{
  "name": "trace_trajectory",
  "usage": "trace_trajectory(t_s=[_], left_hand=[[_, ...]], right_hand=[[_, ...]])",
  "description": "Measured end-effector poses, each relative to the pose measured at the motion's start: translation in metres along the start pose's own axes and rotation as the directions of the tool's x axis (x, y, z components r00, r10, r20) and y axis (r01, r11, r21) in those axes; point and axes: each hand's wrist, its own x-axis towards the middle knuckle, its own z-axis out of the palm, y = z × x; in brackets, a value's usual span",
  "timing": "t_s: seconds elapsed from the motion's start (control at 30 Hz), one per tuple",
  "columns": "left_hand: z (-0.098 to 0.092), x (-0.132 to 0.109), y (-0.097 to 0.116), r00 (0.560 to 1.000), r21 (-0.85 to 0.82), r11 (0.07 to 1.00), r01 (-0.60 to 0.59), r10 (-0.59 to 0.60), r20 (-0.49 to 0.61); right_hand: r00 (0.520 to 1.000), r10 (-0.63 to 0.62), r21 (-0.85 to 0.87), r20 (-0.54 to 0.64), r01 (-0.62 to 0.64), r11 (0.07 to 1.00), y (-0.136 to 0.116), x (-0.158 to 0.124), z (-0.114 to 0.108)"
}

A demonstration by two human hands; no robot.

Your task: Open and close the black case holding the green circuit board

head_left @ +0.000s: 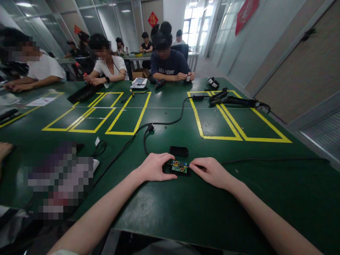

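A small green circuit board (179,166) sits in an open black case half on the green table (186,205), near the front edge. My left hand (155,167) is curled at the board's left end, fingers pinching the case and the black cable there. At the right end my right hand (211,171) is closed, fingertips gripping the board's edge. A black case lid (179,151) lies just behind the board, apart from both hands.
A black power cable (148,128) with a plug runs from the board toward the table's middle. Yellow tape rectangles (233,124) mark the top. More black adapters (231,101) lie at the far right. Several people sit working along the far and left sides.
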Motion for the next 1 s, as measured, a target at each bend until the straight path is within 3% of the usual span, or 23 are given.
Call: trace_trajectory(t_s=[0.43, 0.67, 0.87, 1.0], left_hand=[[-0.005, 0.001, -0.001, 1.0, 0.055, 0.998, 0.026, -0.026, -0.004], [-0.006, 0.005, -0.002, 0.996, 0.049, 0.998, -0.046, 0.049, -0.072], [0.004, 0.007, -0.003, 0.983, -0.02, 0.996, 0.092, -0.094, -0.155], [0.01, 0.009, -0.002, 0.973, -0.024, 0.985, 0.171, -0.173, -0.155]], right_hand=[[0.998, -0.055, -0.109, -0.037, 0.051, 0.993, 0.001, 0.0, 0.0], [0.96, -0.129, -0.233, -0.251, 0.069, 0.97, -0.001, 0.007, 0.01], [0.935, -0.094, -0.23, -0.342, 0.014, 0.973, 0.001, 0.014, 0.015], [0.905, -0.116, -0.232, -0.41, 0.019, 0.972, 0.004, 0.016, 0.02]])
